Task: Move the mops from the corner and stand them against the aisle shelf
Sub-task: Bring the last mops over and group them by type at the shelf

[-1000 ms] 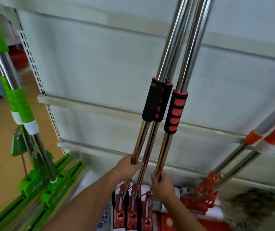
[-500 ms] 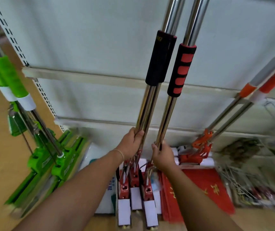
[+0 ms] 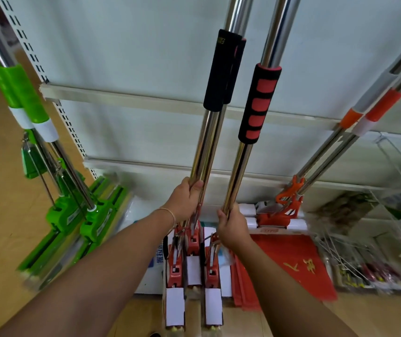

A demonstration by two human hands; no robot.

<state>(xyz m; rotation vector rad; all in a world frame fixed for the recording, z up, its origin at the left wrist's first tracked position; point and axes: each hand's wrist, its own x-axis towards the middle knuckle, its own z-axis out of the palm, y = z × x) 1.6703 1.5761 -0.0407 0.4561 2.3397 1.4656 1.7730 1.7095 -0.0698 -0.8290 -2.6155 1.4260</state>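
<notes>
L hand [image 3: 187, 200] wrapped round two chrome mop poles [image 3: 204, 147] held together, R hand [image 3: 231, 226] gripping a third pole [image 3: 237, 176], fingers curled tight. Red mop heads [image 3: 192, 261] on floor below hands, poles upright w/ foam grips [image 3: 259, 104] in front of white aisle shelf [image 3: 126, 98]. Green mops [image 3: 78, 215] lean far L, orange mops [image 3: 289, 203] far R against shelf.

Two bare forearms in shot, no sleeves showing anywhere along them. The left hand [image 3: 185, 201] carries a thin, pale string bracelet [image 3: 170, 214] looped round the wrist, sitting just below the hand. The right hand [image 3: 233, 227] wears nothing: no ring, no watch, no band on that wrist. No gloves on either hand, and the fingers [image 3: 196, 188] are bare.
</notes>
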